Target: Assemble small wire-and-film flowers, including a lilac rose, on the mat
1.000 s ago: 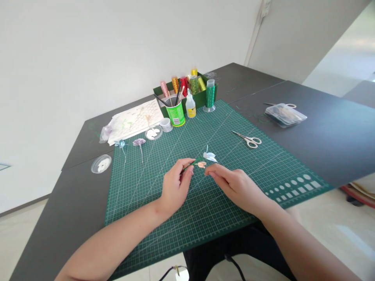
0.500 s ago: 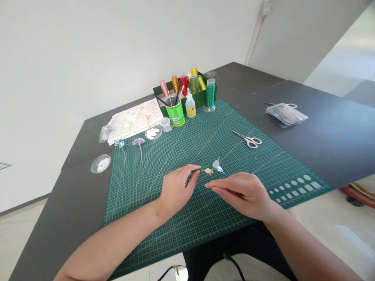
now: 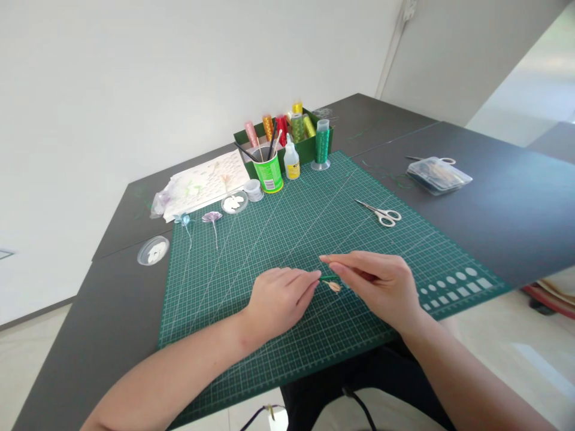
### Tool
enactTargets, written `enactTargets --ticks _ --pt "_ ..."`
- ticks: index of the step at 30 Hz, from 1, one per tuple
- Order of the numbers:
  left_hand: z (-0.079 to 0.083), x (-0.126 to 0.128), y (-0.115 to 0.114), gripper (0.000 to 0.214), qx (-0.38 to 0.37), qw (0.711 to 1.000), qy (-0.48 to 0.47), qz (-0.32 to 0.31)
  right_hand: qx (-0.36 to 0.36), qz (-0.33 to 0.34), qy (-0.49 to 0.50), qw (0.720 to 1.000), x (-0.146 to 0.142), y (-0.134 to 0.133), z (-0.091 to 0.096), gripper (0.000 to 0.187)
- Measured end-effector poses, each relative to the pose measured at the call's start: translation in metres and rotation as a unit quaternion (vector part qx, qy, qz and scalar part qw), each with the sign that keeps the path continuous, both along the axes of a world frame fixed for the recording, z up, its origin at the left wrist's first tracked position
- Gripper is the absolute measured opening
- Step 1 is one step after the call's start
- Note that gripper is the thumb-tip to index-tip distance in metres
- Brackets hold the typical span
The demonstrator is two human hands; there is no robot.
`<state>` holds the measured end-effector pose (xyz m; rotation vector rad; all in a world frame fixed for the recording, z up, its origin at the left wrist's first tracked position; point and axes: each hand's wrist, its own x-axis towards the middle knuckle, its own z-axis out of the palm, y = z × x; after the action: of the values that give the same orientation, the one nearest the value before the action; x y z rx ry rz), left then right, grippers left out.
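My left hand [image 3: 285, 299] is closed, pinching a thin green-wrapped flower stem [image 3: 330, 278] between thumb and fingers above the cutting mat [image 3: 233, 335]. A small peach-coloured flower bud [image 3: 334, 287] sticks out from that stem on its near side. My right hand [image 3: 377, 284] is just to the right, its thumb and fingers pressed together close over the stem. Whatever lies in that pinch is too small to make out. The stem's far end disappears behind my right hand, and the pale blue flower is hidden.
White-handled scissors [image 3: 381, 214] lie on the mat's right side. Behind stand a green can [image 3: 271, 175] of tools, a glue bottle [image 3: 291, 163], a green thread spool [image 3: 322, 143] and a box [image 3: 309, 151] of spools. Purple [image 3: 212, 217] and blue [image 3: 183, 219] flowers lie left. A plastic case [image 3: 439, 175] sits right.
My left hand has moved right and nearer to me with the stem. My right hand has risen slightly and now covers the pale blue flower, which was visible before.
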<state>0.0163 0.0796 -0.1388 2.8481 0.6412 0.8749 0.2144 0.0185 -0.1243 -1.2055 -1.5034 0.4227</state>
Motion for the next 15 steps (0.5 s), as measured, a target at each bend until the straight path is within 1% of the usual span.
enactTargets --ticks 7,12,15 --pt "0.0010 -0.0018 -0.0030 0.014 0.010 1.000 0.003 -0.018 -0.068 -0.023 0.024 0.997 -0.0004 0.0001 0.0020 0.017" --pt "0.0010 -0.0024 -0.0031 0.012 0.002 1.000 -0.001 -0.027 -0.100 -0.032 0.055 0.993 0.0003 0.0022 -0.0015 0.018" --pt "0.0007 -0.0027 -0.0026 0.010 0.010 0.999 -0.003 -0.033 -0.122 -0.033 0.074 0.989 0.0007 0.0037 -0.0035 0.019"
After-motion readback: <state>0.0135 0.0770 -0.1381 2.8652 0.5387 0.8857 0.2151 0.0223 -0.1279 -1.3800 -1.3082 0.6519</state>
